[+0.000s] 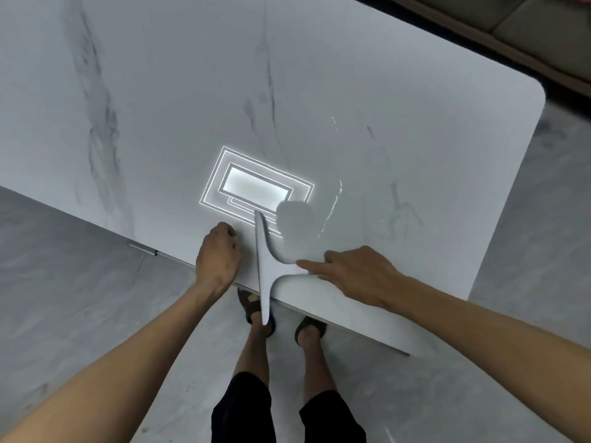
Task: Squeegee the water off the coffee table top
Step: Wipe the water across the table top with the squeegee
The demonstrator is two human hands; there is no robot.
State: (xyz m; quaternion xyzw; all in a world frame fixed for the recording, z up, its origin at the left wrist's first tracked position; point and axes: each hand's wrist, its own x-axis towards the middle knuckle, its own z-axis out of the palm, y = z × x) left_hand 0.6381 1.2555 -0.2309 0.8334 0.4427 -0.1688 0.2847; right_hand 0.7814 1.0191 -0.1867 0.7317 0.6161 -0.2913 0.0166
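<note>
A white T-shaped squeegee (264, 266) lies across the near edge of the white marble coffee table (319, 91), its blade running from the table top out past the edge over my feet. My right hand (355, 273) holds the squeegee's handle, index finger stretched along it. My left hand (219, 254) rests curled on the table's near edge, just left of the blade, holding nothing. A thin glistening line of water (334, 203) curves across the top to the right of the blade, with a few drops farther back.
A bright ceiling-light reflection (256, 187) shines on the table beside the blade. Grey tiled floor (80, 266) surrounds the table. A sofa edge (543, 33) sits at the far right. My sandalled feet (256, 310) stand under the near edge.
</note>
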